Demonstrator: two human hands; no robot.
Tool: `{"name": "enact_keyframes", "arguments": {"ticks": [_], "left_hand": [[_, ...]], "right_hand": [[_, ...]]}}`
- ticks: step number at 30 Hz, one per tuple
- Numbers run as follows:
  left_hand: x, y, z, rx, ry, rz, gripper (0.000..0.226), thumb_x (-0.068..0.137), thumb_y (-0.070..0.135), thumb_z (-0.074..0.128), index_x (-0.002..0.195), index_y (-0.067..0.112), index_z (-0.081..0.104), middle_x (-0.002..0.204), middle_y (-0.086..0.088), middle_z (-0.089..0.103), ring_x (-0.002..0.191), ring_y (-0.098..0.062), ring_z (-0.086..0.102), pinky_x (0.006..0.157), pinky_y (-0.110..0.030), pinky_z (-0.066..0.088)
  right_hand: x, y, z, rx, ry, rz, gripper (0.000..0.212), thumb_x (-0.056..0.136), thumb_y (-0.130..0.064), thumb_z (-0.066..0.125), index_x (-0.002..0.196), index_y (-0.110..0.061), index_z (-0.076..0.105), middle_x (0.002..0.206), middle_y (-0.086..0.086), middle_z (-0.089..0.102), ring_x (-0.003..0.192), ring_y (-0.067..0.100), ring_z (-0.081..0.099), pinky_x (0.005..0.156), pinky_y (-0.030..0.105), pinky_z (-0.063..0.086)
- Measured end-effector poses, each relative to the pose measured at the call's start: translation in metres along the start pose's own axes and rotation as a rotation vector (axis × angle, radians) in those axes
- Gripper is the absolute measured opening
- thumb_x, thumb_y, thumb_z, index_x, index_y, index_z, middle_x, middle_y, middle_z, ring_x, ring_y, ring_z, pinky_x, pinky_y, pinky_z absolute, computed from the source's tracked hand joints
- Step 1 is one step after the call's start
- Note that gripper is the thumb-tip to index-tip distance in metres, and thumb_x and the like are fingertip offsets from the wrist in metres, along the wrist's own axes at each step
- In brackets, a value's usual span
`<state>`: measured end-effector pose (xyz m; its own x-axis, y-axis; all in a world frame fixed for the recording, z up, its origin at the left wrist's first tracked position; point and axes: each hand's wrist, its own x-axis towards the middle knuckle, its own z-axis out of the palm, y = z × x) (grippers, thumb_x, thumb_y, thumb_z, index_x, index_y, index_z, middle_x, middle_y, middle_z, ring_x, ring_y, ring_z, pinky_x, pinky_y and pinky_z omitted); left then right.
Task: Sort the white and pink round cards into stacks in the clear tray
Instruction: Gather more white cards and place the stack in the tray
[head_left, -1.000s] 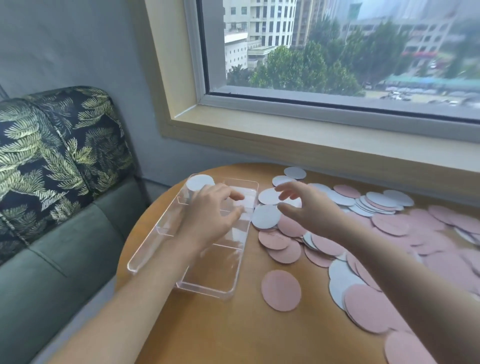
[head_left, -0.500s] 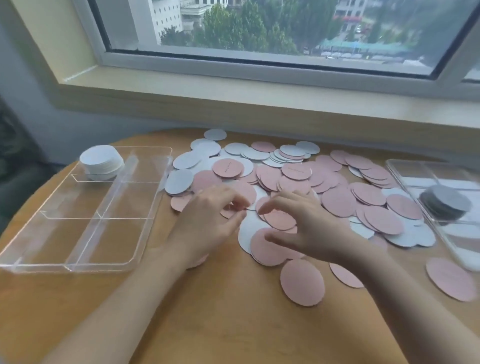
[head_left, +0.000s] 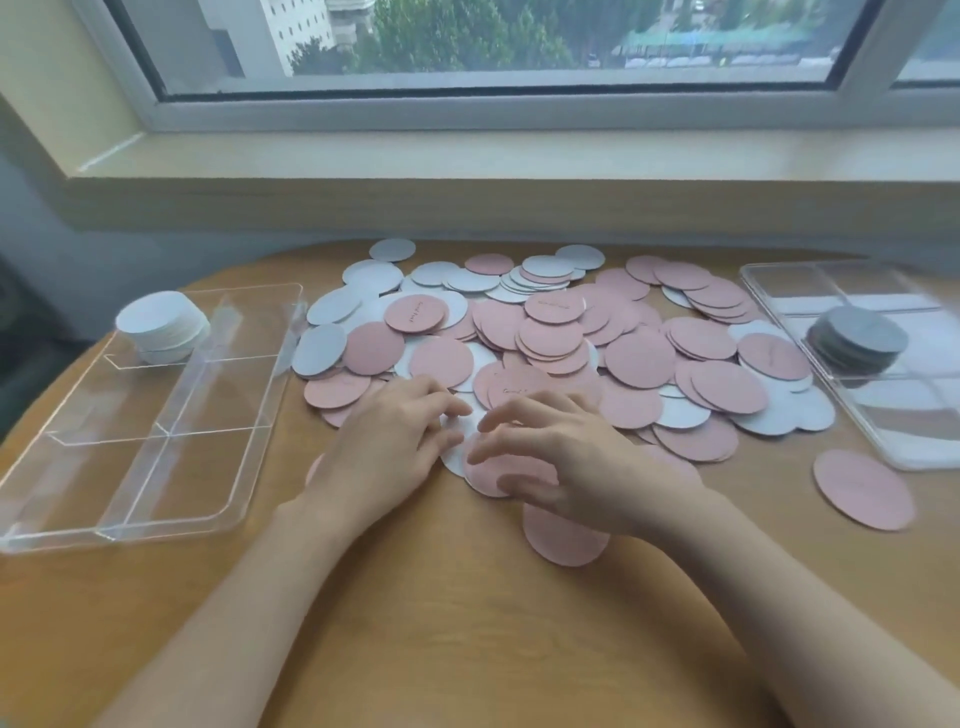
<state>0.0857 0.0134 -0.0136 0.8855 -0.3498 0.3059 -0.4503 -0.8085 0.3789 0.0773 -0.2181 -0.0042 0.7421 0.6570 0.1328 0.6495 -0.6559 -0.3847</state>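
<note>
A heap of white and pink round cards (head_left: 566, 338) covers the middle of the round wooden table (head_left: 467, 623). At the left lies the clear tray (head_left: 171, 483), with a stack of white cards (head_left: 161, 327) in its far left compartment. My left hand (head_left: 389, 447) lies at the heap's near edge, its bent fingertips touching a white card (head_left: 456, 457). Just to its right, my right hand (head_left: 566, 462) hovers with curved fingers over a pink card (head_left: 493, 480), touching it. Neither card is lifted.
A second clear tray (head_left: 914, 431) at the right holds a grey stack of cards (head_left: 857, 338). Loose pink cards lie near the front, one (head_left: 862, 488) by that tray and one (head_left: 563, 540) under my right wrist. A window sill (head_left: 519, 156) runs behind the table.
Both hands left the tray and came to the near edge of the heap. My view swung right and down, so the whole heap and the right tray now show.
</note>
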Motion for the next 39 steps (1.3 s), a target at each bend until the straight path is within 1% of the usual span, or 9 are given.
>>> {"name": "enact_keyframes", "arguments": {"ticks": [9, 13, 20, 23, 27, 31, 34, 36, 39], "left_hand": [[0.0, 0.001, -0.001, -0.012, -0.02, -0.009, 0.026, 0.089, 0.023, 0.077, 0.115, 0.024, 0.074, 0.099, 0.016, 0.057, 0.09, -0.009, 0.049, 0.088, -0.034, 0.043], [-0.002, 0.001, 0.0, -0.028, -0.023, -0.013, 0.028, 0.091, 0.024, 0.075, 0.119, 0.025, 0.073, 0.101, 0.017, 0.056, 0.093, -0.008, 0.049, 0.092, -0.033, 0.042], [-0.006, 0.002, -0.001, -0.01, -0.05, -0.03, 0.048, 0.089, 0.055, 0.056, 0.127, 0.027, 0.069, 0.106, 0.016, 0.057, 0.099, -0.011, 0.053, 0.096, -0.039, 0.044], [-0.006, -0.001, 0.0, -0.017, -0.052, -0.034, 0.062, 0.084, 0.068, 0.049, 0.129, 0.03, 0.068, 0.111, 0.015, 0.054, 0.104, -0.01, 0.048, 0.096, -0.032, 0.041], [-0.006, -0.002, 0.003, -0.021, -0.064, -0.011, 0.062, 0.077, 0.074, 0.055, 0.123, 0.035, 0.07, 0.11, 0.016, 0.047, 0.103, -0.007, 0.042, 0.094, -0.024, 0.035], [-0.005, 0.001, 0.007, -0.067, -0.069, 0.007, 0.055, 0.077, 0.069, 0.062, 0.117, 0.032, 0.071, 0.108, 0.015, 0.049, 0.101, -0.01, 0.044, 0.091, -0.026, 0.036], [-0.003, 0.004, 0.006, -0.174, -0.02, -0.022, 0.031, 0.082, 0.051, 0.072, 0.104, 0.029, 0.07, 0.099, 0.015, 0.055, 0.096, -0.011, 0.05, 0.087, -0.025, 0.039], [-0.003, 0.006, 0.002, -0.276, 0.027, -0.088, 0.016, 0.086, 0.035, 0.079, 0.093, 0.03, 0.066, 0.086, 0.016, 0.055, 0.085, -0.004, 0.051, 0.077, -0.018, 0.035], [-0.004, 0.003, -0.005, -0.454, 0.083, -0.234, 0.015, 0.088, 0.027, 0.079, 0.086, 0.029, 0.064, 0.075, 0.006, 0.058, 0.063, -0.003, 0.046, 0.061, -0.015, 0.033]], "right_hand": [[-0.015, 0.015, -0.013, -0.042, -0.017, 0.104, 0.014, 0.086, -0.041, 0.057, 0.098, -0.04, 0.062, 0.115, -0.019, 0.05, 0.105, 0.009, 0.044, 0.099, 0.033, 0.029], [-0.022, 0.024, -0.019, -0.153, 0.058, 0.199, 0.015, 0.082, -0.046, 0.051, 0.087, -0.034, 0.06, 0.101, -0.012, 0.049, 0.096, 0.015, 0.046, 0.098, 0.043, 0.037], [-0.002, -0.004, 0.001, -0.197, 0.06, 0.154, 0.063, 0.079, -0.071, 0.045, 0.124, -0.029, 0.059, 0.123, -0.01, 0.054, 0.119, 0.019, 0.049, 0.107, 0.038, 0.028], [0.003, -0.004, 0.006, -0.203, 0.065, 0.155, 0.06, 0.081, -0.063, 0.061, 0.129, -0.027, 0.057, 0.125, -0.008, 0.053, 0.122, 0.021, 0.048, 0.107, 0.037, 0.025], [0.003, -0.002, 0.009, -0.152, 0.113, 0.149, 0.058, 0.079, -0.056, 0.072, 0.127, -0.029, 0.054, 0.123, -0.009, 0.05, 0.123, 0.018, 0.045, 0.105, 0.032, 0.023], [0.006, -0.001, 0.013, -0.07, 0.216, 0.131, 0.059, 0.074, -0.05, 0.078, 0.124, -0.03, 0.055, 0.119, -0.008, 0.047, 0.115, 0.018, 0.046, 0.096, 0.026, 0.023], [0.009, -0.001, 0.018, -0.001, 0.289, 0.111, 0.063, 0.073, -0.041, 0.08, 0.128, -0.026, 0.053, 0.116, -0.006, 0.049, 0.109, 0.017, 0.049, 0.093, 0.025, 0.026], [0.009, -0.001, 0.018, 0.062, 0.329, 0.117, 0.06, 0.08, -0.044, 0.071, 0.132, -0.025, 0.048, 0.114, -0.007, 0.05, 0.107, 0.014, 0.051, 0.095, 0.028, 0.031], [0.006, 0.001, 0.014, 0.158, 0.357, 0.15, 0.05, 0.087, -0.04, 0.06, 0.133, -0.024, 0.047, 0.114, -0.009, 0.051, 0.108, 0.009, 0.05, 0.1, 0.035, 0.036]]}}
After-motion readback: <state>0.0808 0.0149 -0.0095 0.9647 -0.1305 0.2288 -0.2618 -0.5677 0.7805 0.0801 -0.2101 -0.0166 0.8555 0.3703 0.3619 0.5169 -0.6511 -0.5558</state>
